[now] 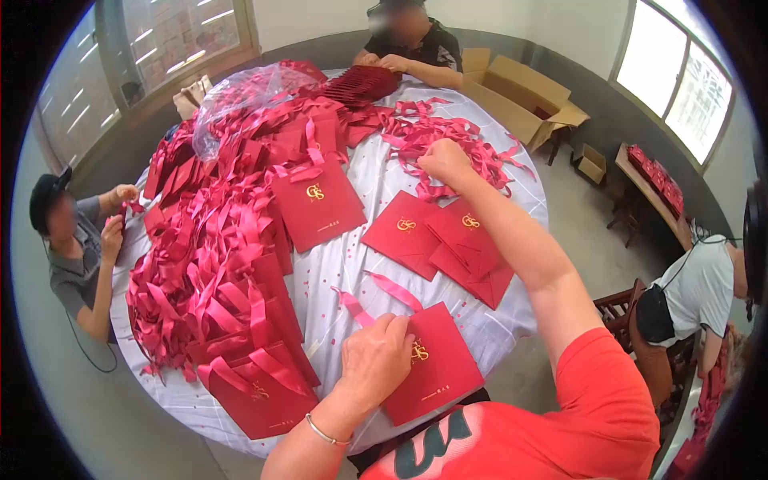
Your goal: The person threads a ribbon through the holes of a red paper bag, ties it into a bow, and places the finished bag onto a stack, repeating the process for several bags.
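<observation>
My left hand (pixel 376 360) is closed on the top edge of a red paper gift bag (pixel 444 372) with a gold emblem, lying flat at the table's near edge. Two lengths of pink ribbon (pixel 396 291) stretch out above that bag; their ends lie on the cloth. My right hand (pixel 446 162) is stretched far across the table. Its fingers are pinched at the loose pile of pink ribbons (pixel 480 148), though the strand between them is mostly hidden. Flat red bags (pixel 472 248) without visible ribbons overlap under my right forearm.
A big heap of ribboned red bags (pixel 216 272) covers the table's left side, with a clear plastic bag (pixel 240 100) on top. Co-workers sit at the left (pixel 76 248) and far side (pixel 412 44); another person (pixel 696 280) is at the right. An open carton (pixel 516 96) stands behind.
</observation>
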`<state>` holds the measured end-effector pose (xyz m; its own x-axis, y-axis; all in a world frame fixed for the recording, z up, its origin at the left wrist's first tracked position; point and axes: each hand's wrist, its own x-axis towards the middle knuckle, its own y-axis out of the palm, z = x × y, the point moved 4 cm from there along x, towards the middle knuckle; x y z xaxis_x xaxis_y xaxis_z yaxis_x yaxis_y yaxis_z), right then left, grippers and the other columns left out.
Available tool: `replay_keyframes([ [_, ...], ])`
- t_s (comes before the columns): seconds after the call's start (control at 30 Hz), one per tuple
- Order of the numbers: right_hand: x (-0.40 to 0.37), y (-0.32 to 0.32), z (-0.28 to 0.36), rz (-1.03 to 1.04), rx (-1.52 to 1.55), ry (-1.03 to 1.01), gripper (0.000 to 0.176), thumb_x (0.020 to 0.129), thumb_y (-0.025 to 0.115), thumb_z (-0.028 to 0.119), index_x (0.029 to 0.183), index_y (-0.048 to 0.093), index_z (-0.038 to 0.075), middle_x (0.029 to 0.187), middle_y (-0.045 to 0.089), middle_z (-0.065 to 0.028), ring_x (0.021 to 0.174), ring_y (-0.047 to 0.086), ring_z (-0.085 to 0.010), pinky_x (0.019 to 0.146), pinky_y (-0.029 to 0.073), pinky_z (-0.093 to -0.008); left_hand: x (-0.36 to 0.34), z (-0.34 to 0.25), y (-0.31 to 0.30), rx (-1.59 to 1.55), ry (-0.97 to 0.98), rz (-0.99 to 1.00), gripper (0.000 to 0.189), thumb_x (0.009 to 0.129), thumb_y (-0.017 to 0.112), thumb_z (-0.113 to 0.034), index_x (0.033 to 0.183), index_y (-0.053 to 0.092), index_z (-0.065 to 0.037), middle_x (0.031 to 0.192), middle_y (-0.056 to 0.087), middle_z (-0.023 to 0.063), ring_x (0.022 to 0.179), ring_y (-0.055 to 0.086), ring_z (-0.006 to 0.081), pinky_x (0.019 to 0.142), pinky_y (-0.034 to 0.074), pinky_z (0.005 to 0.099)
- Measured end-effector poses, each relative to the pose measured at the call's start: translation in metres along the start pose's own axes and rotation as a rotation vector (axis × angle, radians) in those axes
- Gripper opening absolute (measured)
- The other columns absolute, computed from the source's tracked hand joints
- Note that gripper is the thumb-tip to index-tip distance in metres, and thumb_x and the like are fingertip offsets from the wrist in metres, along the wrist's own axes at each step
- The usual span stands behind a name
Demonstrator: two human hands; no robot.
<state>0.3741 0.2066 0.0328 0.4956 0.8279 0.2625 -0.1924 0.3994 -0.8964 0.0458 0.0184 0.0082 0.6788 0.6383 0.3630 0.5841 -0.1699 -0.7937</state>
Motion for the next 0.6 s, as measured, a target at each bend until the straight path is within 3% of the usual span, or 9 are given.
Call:
replay_keyframes([
  [0.07,-0.001,0.0,-0.001,0.08,0.108,-0.153,0.027,0.071,0.066,0.027,0.079,0.074,0.003,0.08,0.068,-0.0227,0.075,0.069,-0.0346,0.071,0.054,-0.0436,-0.001,0.003,0.002,-0.009,-0.014,-0.006,0.021,0.079,0.07,-0.013,0.097,0.067,-0.003,0.09,0.068,0.0117,0.072,0.067,0.0334,0.063,0.054,0.0414],
  [0.23,0.0,0.005,-0.001,-0.002,0.079,-0.058,0.036,0.073,0.075,0.041,0.08,0.076,0.006,0.081,0.071,-0.0177,0.081,0.07,-0.0308,0.072,0.054,-0.0414,-0.001,0.003,0.004,0.018,-0.01,-0.012,0.02,0.079,0.071,-0.014,0.095,0.067,-0.004,0.089,0.068,0.0123,0.071,0.066,0.0335,0.063,0.054,0.0418],
  [0.33,0.013,0.021,0.003,-0.064,-0.154,-0.008,0.034,0.071,0.077,0.039,0.079,0.075,0.006,0.083,0.071,-0.0185,0.084,0.07,-0.0322,0.074,0.055,-0.0441,-0.002,0.002,0.005,0.031,0.005,-0.02,0.018,0.079,0.071,-0.015,0.093,0.067,-0.004,0.085,0.068,0.0119,0.069,0.066,0.0336,0.061,0.053,0.0422],
  [0.47,0.034,0.036,-0.008,-0.097,-0.049,0.008,0.032,0.067,0.079,0.031,0.08,0.075,0.003,0.086,0.071,-0.0203,0.082,0.07,-0.0357,0.075,0.055,-0.0453,-0.002,0.004,0.002,0.005,-0.014,-0.057,0.016,0.081,0.07,-0.02,0.09,0.068,-0.007,0.08,0.067,0.0113,0.066,0.065,0.0336,0.058,0.052,0.0432],
  [0.5,0.051,0.048,-0.02,-0.056,0.006,-0.068,0.026,0.071,0.078,0.025,0.083,0.076,0.003,0.084,0.073,-0.0166,0.073,0.071,-0.0275,0.069,0.055,-0.039,-0.002,0.005,0.003,0.016,-0.023,-0.046,0.015,0.082,0.07,-0.021,0.088,0.068,-0.008,0.079,0.067,0.0109,0.065,0.065,0.0336,0.058,0.052,0.043],
  [0.6,0.01,0.014,0.006,0.243,0.462,-0.101,0.013,0.082,0.069,0.009,0.092,0.076,0.003,0.08,0.072,-0.0039,0.068,0.063,-0.0085,0.062,0.05,-0.0262,-0.004,0.003,0.001,0.041,-0.056,0.006,0.017,0.082,0.069,-0.025,0.083,0.069,-0.009,0.076,0.067,0.0103,0.064,0.065,0.0333,0.057,0.052,0.0428],
])
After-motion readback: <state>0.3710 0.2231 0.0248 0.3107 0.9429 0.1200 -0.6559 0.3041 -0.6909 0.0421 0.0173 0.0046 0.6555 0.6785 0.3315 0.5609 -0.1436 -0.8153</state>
